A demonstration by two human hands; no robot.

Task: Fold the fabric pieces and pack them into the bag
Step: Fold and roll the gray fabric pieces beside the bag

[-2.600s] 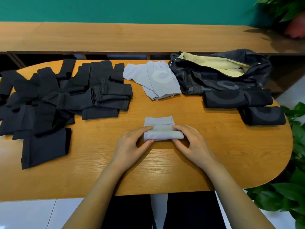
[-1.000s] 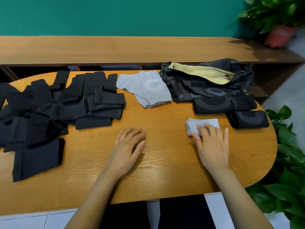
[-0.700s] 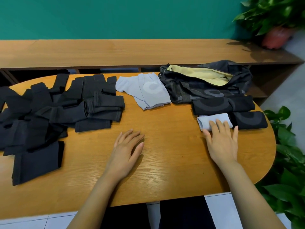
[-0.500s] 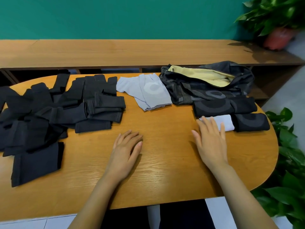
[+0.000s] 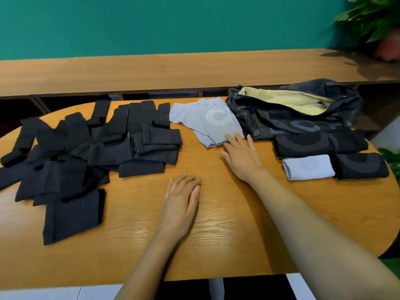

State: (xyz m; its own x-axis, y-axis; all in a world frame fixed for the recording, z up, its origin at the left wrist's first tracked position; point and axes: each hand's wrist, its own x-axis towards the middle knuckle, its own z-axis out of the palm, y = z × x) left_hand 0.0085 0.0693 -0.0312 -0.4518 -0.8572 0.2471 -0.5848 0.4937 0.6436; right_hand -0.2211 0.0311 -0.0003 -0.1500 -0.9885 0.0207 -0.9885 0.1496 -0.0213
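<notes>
On table (image 5: 216, 239): right hand (image 5: 242, 158) flat, touching grey fabric (image 5: 207, 121) edge; left hand (image 5: 181, 201) flat; grips empty.

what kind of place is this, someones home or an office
Likely an office or lounge-type room rather than a home, though that is a guess: a rounded wooden table stands before a long wooden bench along a plain teal wall, with a potted plant on one end.

Head view, close above, facing down-forward
</notes>
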